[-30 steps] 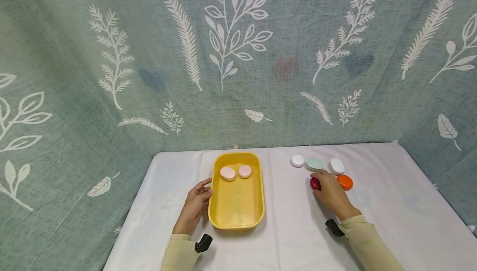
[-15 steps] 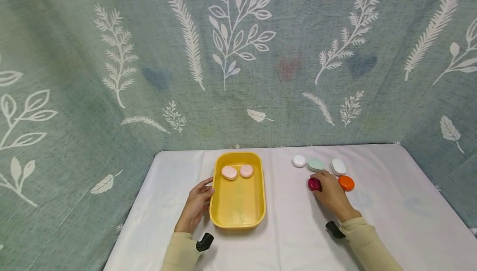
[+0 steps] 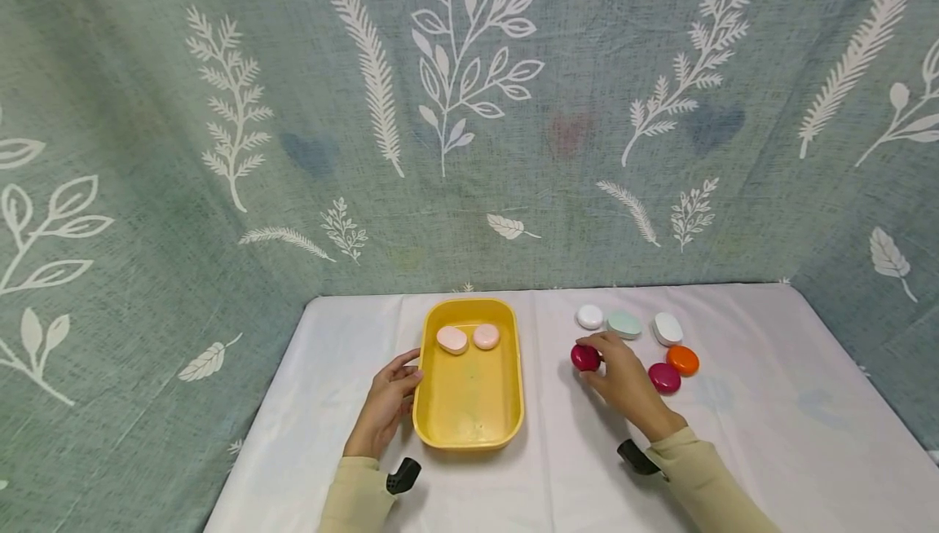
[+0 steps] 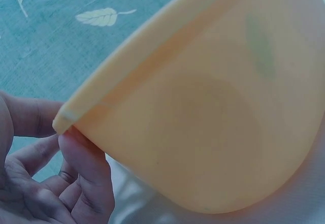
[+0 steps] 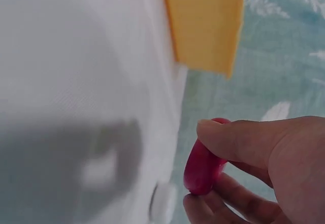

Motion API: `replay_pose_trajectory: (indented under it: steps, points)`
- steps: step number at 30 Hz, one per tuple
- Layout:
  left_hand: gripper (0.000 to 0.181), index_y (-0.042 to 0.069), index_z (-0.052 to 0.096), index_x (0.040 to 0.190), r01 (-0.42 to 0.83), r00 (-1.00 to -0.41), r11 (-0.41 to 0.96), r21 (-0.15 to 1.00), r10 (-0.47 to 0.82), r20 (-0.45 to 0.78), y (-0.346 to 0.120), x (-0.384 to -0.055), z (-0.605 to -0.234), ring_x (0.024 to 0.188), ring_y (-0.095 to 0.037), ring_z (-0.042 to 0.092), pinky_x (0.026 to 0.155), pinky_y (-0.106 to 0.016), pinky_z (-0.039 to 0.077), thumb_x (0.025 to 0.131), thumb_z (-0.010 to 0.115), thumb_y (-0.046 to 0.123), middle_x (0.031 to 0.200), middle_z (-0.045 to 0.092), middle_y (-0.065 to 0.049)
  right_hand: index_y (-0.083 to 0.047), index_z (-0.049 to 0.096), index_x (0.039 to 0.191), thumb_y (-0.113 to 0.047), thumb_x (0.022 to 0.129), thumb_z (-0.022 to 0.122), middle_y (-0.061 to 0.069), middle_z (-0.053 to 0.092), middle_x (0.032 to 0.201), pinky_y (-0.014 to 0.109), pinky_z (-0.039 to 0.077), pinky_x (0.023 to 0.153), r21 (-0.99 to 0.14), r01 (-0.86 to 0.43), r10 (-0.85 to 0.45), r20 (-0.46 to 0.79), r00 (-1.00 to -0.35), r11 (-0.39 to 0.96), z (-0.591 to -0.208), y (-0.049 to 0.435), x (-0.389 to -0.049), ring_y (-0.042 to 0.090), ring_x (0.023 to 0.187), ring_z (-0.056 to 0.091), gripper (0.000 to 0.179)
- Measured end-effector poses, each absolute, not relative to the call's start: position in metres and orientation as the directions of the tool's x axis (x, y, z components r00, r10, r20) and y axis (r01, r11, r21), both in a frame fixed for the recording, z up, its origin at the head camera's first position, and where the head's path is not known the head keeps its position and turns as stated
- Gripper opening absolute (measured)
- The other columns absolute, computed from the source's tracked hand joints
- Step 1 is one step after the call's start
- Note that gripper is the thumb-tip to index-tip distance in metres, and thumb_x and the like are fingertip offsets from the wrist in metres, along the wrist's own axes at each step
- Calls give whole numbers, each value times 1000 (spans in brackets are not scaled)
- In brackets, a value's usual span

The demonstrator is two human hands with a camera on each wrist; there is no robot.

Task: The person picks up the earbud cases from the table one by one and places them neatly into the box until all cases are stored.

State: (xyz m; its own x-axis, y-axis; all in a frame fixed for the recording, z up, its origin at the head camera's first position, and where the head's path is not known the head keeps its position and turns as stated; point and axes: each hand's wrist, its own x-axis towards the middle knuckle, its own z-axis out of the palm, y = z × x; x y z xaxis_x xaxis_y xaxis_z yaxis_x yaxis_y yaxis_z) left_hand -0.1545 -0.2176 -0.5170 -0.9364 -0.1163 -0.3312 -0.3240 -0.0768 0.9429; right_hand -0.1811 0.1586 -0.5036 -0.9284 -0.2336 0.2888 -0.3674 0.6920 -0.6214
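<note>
My right hand pinches a crimson bar of soap between thumb and fingertips, raised above the white cloth. The right wrist view shows this soap tilted on edge in the fingers. A second crimson soap lies on the cloth to the right of the hand. At the left side of a yellow plastic tray, my left hand grips the rim; in the left wrist view its thumb and a finger close on the edge. Two pale pink soaps, one oval and one round, lie at the tray's far end.
Behind the right hand lie a round white soap, a pale green oval one and a white oval one. An orange soap sits beside the crimson one. A leaf-patterned green curtain borders the table's far edge.
The right hand has lifted one crimson soap and moved left with it, which uncovers the other crimson soap. My left hand stays at the tray's rim.
</note>
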Motion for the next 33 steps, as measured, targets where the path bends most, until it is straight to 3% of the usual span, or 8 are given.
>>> replay_pose_trajectory:
  steps: [10, 23, 33]
  points:
    - [46, 8, 53, 153, -306, -945, -84, 948, -93, -314, -217, -151, -515, 83, -17, 66, 61, -25, 53, 107, 58, 5, 116, 61, -12, 4, 72, 119, 13, 74, 88, 14, 67, 115, 46, 60, 89, -643, -495, -312, 385, -869, 585, -488, 124, -183, 28, 99, 69, 49]
    - [46, 9, 54, 153, -324, -938, -69, 944, -110, -330, -215, -152, -511, 87, -18, 66, 64, -26, 54, 107, 58, 7, 120, 61, -14, 1, 72, 124, 12, 81, 85, 11, 65, 118, 38, 59, 96, -708, -480, -376, 316, -871, 518, -469, 82, -189, 24, 106, 68, 47]
    - [47, 10, 54, 153, -322, -939, -78, 944, -102, -328, -216, -151, -513, 87, -18, 67, 65, -27, 55, 107, 58, 6, 119, 62, -13, 0, 71, 124, 7, 82, 86, 10, 65, 118, 41, 59, 96, -728, -473, -422, 274, -864, 496, -460, 52, -190, 23, 106, 67, 45]
